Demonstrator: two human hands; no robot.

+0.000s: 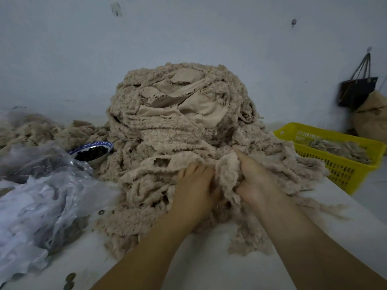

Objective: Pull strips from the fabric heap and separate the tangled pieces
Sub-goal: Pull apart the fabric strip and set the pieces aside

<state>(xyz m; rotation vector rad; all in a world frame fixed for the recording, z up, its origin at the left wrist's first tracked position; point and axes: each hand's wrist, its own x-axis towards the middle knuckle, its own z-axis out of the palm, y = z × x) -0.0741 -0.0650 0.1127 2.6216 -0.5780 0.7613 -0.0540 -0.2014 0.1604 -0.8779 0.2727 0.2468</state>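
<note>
Clamping a fluffy beige strip (227,172), right hand (256,183) curls tight; left hand (196,187) presses the shaggy heap (178,130), grip unclear.

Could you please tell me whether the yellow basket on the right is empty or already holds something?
Not empty: the yellow basket holds a low layer of beige fabric strips, well below its rim.

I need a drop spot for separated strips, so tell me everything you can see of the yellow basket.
The yellow basket is a rectangular plastic crate with slotted walls and a solid rim. It stands upright and open-topped at the far right. A shallow layer of beige fuzzy scraps lies inside, below the rim. Fringe of the fabric heap reaches its left corner.
</note>
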